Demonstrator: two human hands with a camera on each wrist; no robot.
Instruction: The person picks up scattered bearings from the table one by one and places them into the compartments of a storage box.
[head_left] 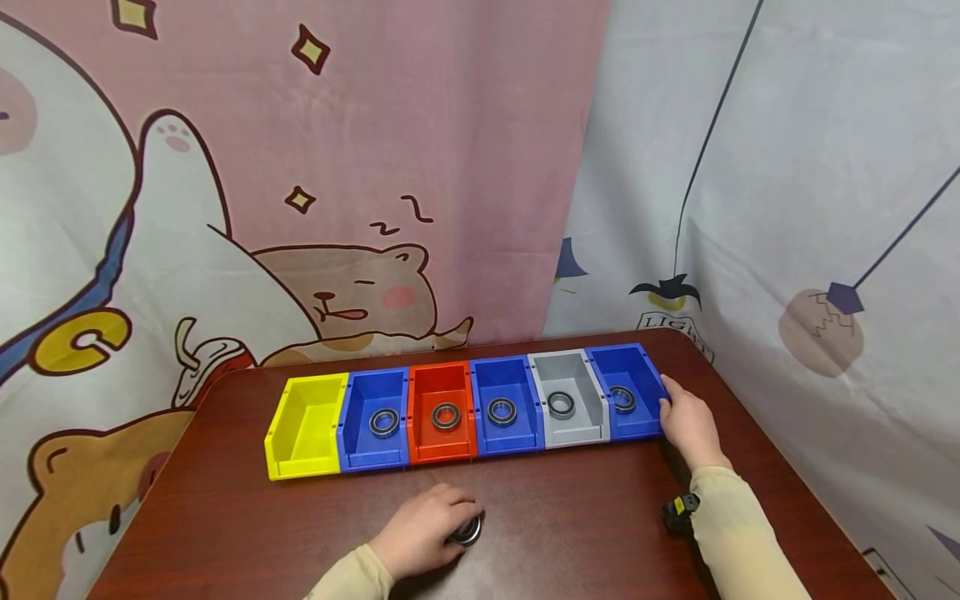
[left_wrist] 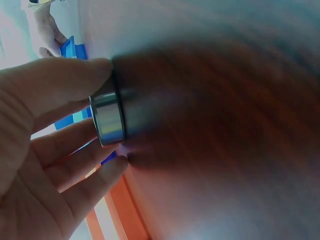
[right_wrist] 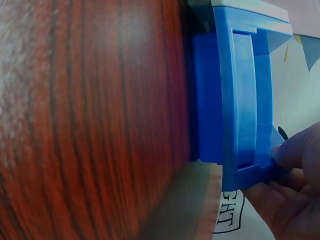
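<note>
My left hand (head_left: 429, 531) pinches a metal ball bearing (head_left: 467, 532) at the table's front middle. In the left wrist view the bearing (left_wrist: 108, 119) stands between thumb and fingers, its shiny outer ring showing, low against the wood. My right hand (head_left: 692, 423) grips the side wall of the rightmost blue bin (head_left: 647, 427). The right wrist view shows the thumb (right_wrist: 292, 150) over that bin's (right_wrist: 245, 100) rim and the other fingers outside it. Inside this bin lies a bearing (head_left: 622, 399), partly covered by the bin's left wall.
Joined to it in a row are a grey bin (head_left: 577, 435), a blue one (head_left: 512, 442), a red one (head_left: 442, 451), another blue one (head_left: 373, 458) and a yellow one (head_left: 303, 468). Each except the yellow holds one bearing. Printed curtains (head_left: 480, 167) hang behind the brown table (head_left: 570, 517).
</note>
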